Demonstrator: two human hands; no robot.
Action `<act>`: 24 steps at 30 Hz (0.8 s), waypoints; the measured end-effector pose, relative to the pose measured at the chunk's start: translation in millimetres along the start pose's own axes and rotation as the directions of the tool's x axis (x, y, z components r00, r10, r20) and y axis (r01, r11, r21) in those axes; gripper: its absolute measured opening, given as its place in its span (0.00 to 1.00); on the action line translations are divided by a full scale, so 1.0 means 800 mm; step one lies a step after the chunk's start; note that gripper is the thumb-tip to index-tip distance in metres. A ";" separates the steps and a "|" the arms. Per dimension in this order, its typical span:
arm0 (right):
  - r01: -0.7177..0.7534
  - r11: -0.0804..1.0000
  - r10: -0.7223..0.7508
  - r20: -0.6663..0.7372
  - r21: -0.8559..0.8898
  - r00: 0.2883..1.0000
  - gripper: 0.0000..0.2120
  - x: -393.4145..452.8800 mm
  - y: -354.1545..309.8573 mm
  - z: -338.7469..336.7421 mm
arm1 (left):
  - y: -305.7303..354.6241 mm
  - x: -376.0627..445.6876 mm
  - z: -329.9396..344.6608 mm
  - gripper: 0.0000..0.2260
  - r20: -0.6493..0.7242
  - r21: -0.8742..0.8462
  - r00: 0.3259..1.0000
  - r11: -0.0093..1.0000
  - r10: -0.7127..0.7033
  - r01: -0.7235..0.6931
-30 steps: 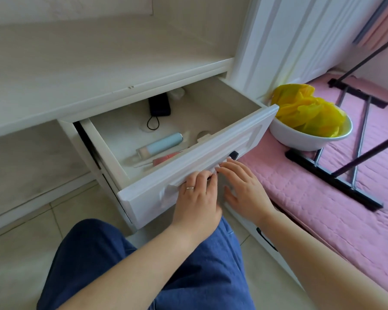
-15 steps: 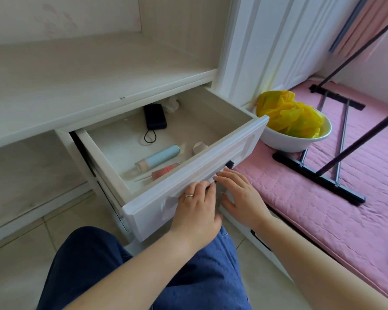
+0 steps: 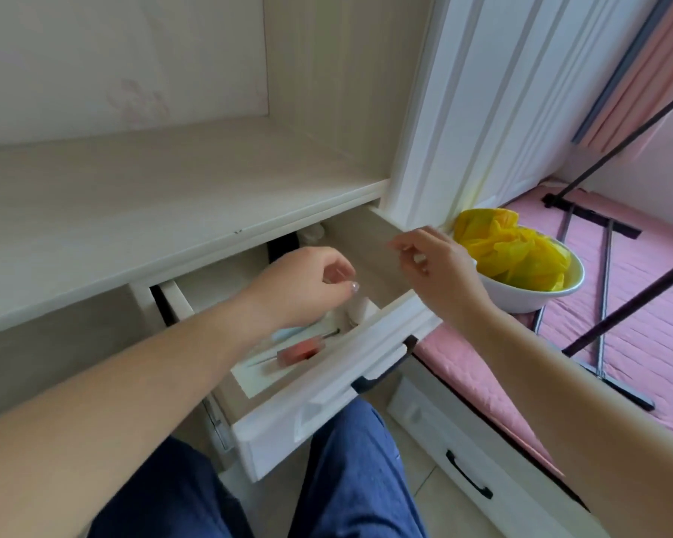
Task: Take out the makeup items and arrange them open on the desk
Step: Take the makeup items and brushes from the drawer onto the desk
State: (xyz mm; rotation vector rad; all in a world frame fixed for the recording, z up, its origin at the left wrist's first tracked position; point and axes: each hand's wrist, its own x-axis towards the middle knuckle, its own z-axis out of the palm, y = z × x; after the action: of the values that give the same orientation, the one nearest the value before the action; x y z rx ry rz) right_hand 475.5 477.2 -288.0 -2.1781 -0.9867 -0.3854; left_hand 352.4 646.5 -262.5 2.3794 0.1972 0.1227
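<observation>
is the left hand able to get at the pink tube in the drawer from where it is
Probably yes. The left hand hovers inside the open white drawer, and the pink translucent tube lies uncovered just below and nearer the front, with nothing between them.

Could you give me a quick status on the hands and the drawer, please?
Left hand over open drawer, empty. Right hand above, empty. Pink tube inside, untouched. Nothing blocking.

Desk (image 3: 140, 211): pale wood-grain laminate, matt. Drawer (image 3: 342, 366) under the desk: white painted front, satin, dark handle. Lip tube (image 3: 302, 349) inside the drawer: glossy pink plastic. Right of the drawer: glossy white bowl (image 3: 521, 297), crinkled yellow plastic bag (image 3: 513, 254), quilted pink cloth mat (image 3: 657, 332).
</observation>
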 end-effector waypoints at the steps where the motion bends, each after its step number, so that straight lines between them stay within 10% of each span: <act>1: -0.020 0.999 0.022 0.058 -0.032 0.998 0.11 0.017 0.001 0.004 | -0.011 0.013 -0.005 0.09 -0.004 0.026 1.000 0.999 -0.020 0.020; 8: 0.025 0.900 0.293 0.646 -0.435 0.705 0.25 0.084 0.026 0.080 | -0.100 0.063 0.021 0.17 0.205 0.351 0.960 0.930 -0.189 0.108; 18: 0.020 0.785 0.557 0.719 -0.619 0.417 0.26 0.079 0.051 0.158 | -0.144 0.068 0.080 0.11 0.306 0.648 0.926 0.761 -0.222 -0.032; 24: 0.143 0.702 0.608 0.691 -0.698 0.390 0.28 0.070 0.059 0.171 | -0.149 0.066 0.084 0.09 0.333 0.726 0.912 0.683 -0.238 -0.087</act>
State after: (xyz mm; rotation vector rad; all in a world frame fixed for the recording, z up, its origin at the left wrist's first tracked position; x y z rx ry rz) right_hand 545.5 582.5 -378.4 -3.2773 -1.0656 0.9241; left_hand 401.2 695.9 -391.5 3.1198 0.1641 -0.6147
